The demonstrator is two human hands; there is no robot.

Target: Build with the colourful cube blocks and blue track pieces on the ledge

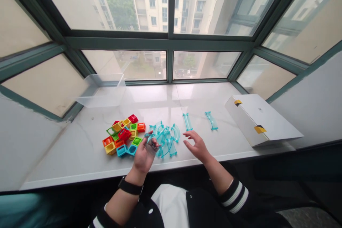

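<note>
Teal track pcs (166, 136) lie heaped at lower centre of frame, on a white ledge (149, 105); going L to R: see-through tub (103, 100), left of centre, approx. mid-height; below it, jumbled coloured blocks (124, 134), just beside the heap; L hand (145, 153), palm up at heap's near left edge, fingers curled, teal bit at fingertips, can't tell if gripped; R hand (197, 145), just right of heap, fingers spread, nothing held, apart from L; past it a straight pc (187, 122), then a wavy pc (211, 120), each lying alone; white box (267, 117) at right of frame; step in hand looks like handling single pcs at the heap; next move prob. calls for a light pinch, since heaped pcs overlap & may snag.
</note>
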